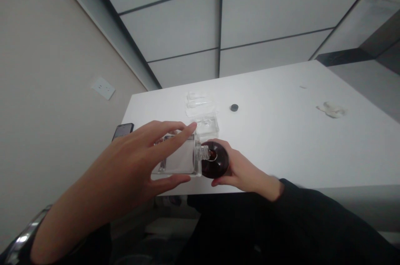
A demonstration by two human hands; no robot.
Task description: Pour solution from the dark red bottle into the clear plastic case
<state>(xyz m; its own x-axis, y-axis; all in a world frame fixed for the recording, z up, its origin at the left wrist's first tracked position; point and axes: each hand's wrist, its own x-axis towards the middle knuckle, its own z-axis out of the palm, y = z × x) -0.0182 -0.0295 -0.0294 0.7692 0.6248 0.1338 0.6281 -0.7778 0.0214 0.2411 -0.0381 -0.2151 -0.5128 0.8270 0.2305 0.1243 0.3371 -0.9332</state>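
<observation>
My left hand [156,152] is wrapped round a clear, square glass bottle [181,158] and holds it tipped on its side. Its threaded neck points right and meets the open mouth of a dark brown bottle [220,161]. Whether liquid is flowing between them I cannot tell. My right hand [239,169] grips the brown bottle from the right side, above the table's front edge. Just beyond the bottles lies a clear rectangular container [208,126]. A small dark round cap [234,107] rests on the table further back.
Clear plastic packaging [200,102] lies on the white table [275,140] behind the container. A phone [123,131] is at the left edge. Crumpled tissue [331,110] sits at the right. White panelled doors [187,19] stand behind, and a wall with a socket [104,88] bounds the left.
</observation>
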